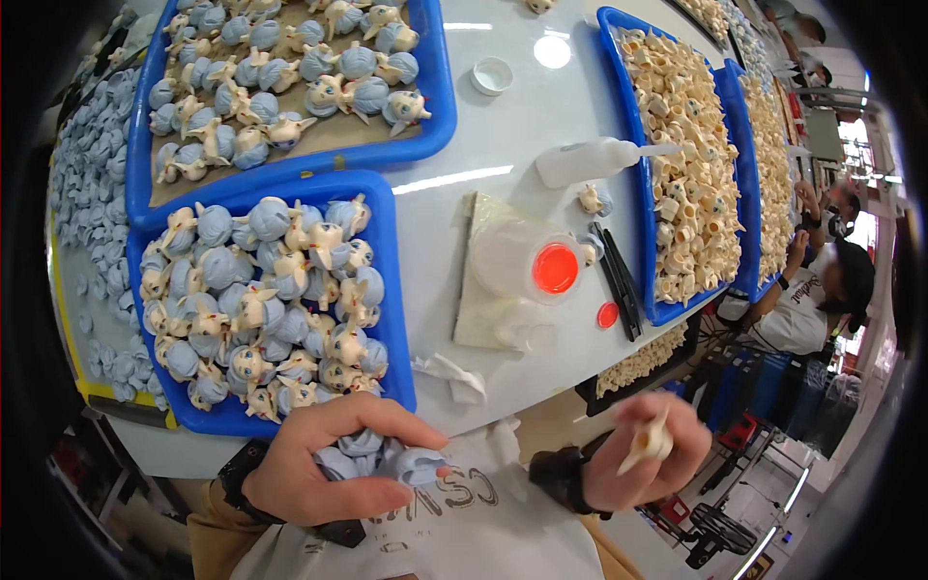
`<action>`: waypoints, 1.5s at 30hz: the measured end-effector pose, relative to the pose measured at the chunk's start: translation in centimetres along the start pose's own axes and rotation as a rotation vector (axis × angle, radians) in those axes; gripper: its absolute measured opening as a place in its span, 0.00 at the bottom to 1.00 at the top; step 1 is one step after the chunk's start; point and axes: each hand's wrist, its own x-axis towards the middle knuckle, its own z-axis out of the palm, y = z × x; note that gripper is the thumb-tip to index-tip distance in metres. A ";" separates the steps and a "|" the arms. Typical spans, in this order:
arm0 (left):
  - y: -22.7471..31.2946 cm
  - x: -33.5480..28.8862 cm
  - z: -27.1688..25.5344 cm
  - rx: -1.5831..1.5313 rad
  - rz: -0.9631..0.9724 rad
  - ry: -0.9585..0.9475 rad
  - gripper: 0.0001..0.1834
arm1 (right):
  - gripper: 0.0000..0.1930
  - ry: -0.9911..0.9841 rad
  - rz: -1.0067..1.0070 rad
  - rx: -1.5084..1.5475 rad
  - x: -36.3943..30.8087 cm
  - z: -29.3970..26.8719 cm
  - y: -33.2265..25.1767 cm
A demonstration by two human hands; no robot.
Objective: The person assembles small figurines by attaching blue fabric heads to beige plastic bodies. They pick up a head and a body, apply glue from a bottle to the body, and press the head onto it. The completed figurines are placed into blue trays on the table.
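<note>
Near the table's front edge my left hand is closed around several pale blue doll hair pieces. Off to the right, past the table edge, my right hand pinches a cream doll head piece; its hollow opening shows and the fingers are slightly blurred. Just beyond my left hand stands a blue tray, heaped with cream doll heads wearing pale blue hair. Loose pale blue hair pieces lie in a large pile at the far left.
Another blue tray holds rows of haired heads. Blue trays of bare heads line the right. Between them are a white squeeze bottle, a red-lidded jar, black tweezers and a small round dish. Another person sits at right.
</note>
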 end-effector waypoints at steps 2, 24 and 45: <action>-0.2 -0.1 0.0 -0.037 -0.025 0.034 0.18 | 0.16 -0.035 0.075 -0.131 0.2 -0.7 1.0; -0.5 -0.3 -0.5 -0.119 0.039 0.051 0.26 | 0.16 -0.268 0.186 -0.337 0.2 1.0 4.0; -0.6 -0.5 -0.7 -0.106 0.052 0.008 0.20 | 0.20 -0.406 0.024 -0.665 1.6 2.2 2.2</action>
